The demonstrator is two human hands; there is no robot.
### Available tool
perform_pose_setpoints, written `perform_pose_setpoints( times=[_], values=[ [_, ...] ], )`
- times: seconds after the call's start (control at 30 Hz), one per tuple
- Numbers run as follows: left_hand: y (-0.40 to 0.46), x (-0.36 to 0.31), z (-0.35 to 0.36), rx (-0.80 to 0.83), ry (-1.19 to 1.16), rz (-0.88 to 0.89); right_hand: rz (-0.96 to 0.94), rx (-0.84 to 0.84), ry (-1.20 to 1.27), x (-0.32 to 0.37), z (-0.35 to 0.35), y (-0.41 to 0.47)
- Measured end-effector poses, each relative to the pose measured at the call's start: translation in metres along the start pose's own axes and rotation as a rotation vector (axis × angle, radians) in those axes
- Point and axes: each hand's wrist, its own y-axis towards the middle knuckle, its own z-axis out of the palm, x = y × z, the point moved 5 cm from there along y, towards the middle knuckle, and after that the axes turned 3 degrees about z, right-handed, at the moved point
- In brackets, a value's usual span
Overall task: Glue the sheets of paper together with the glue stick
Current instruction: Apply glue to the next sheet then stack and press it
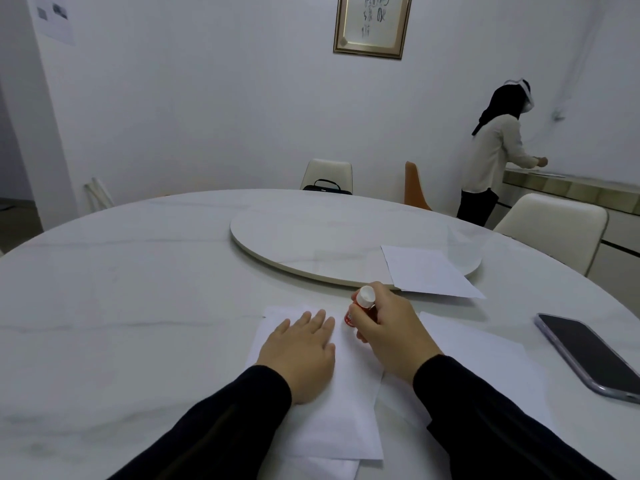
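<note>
On the sheet of paper (346, 393), left hand (301, 351) lies flat and open; just beside, right hand (388, 327) grips the glue stick (360, 306).

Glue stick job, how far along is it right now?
Done: one sheet lies flat, overlapping paper beneath it. In hand: the left hand presses that sheet while the right hand holds the glue stick at its top edge. Left: the second sheet and the far sheet lie apart.
</note>
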Motion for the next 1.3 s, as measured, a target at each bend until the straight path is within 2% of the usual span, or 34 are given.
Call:
perform_pose_setpoints(
  times=[0.4, 0.63, 0.7, 0.77, 0.83, 0.87, 0.9, 0.97, 1.03, 1.07, 1.1, 1.2, 1.23, 1.3],
  values=[
    [0.001, 0.001, 0.0, 0.022, -0.012, -0.007, -0.189, 0.037, -0.039, 0.031, -0.021, -0.092],
    [-0.002, 0.001, -0.002, 0.023, -0.009, -0.027, -0.15, 0.037, 0.168, 0.03, -0.029, -0.107],
    [-0.003, 0.007, -0.003, 0.009, 0.015, -0.109, -0.048, -0.041, 0.454, 0.022, -0.037, -0.104],
    [-0.007, 0.019, -0.01, -0.012, 0.043, -0.292, 0.027, -0.191, 0.622, 0.009, -0.05, -0.102],
    [-0.015, 0.031, -0.023, -0.019, 0.012, -0.475, 0.02, -0.3, 0.612, 0.004, -0.06, -0.102],
    [-0.019, 0.035, -0.029, -0.038, 0.001, -0.512, 0.005, -0.33, 0.587, 0.002, -0.062, -0.102],
    [-0.02, 0.036, -0.035, -0.07, 0.013, -0.483, -0.007, -0.354, 0.565, 0.002, -0.062, -0.101],
    [-0.021, 0.029, -0.039, -0.069, 0.038, -0.224, -0.01, -0.387, 0.524, 0.002, -0.061, -0.101],
    [-0.029, 0.015, -0.03, 0.094, -0.034, 0.04, -0.011, -0.394, 0.474, 0.002, -0.058, -0.1],
    [-0.034, 0.01, -0.024, 0.163, -0.045, 0.083, -0.01, -0.397, 0.446, 0.002, -0.058, -0.099],
    [-0.036, 0.006, -0.019, 0.165, -0.003, 0.075, -0.005, -0.401, 0.416, 0.002, -0.057, -0.097],
    [-0.037, -0.008, -0.023, -0.038, 0.288, -0.068, 0.043, -0.41, 0.335, 0.003, -0.057, -0.092],
    [-0.035, -0.013, -0.024, -0.098, 0.31, -0.086, 0.055, -0.402, 0.321, 0.004, -0.057, -0.089],
    [-0.028, -0.021, -0.023, -0.147, 0.2, -0.028, 0.041, -0.36, 0.32, 0.011, -0.057, -0.08]
  ],
)
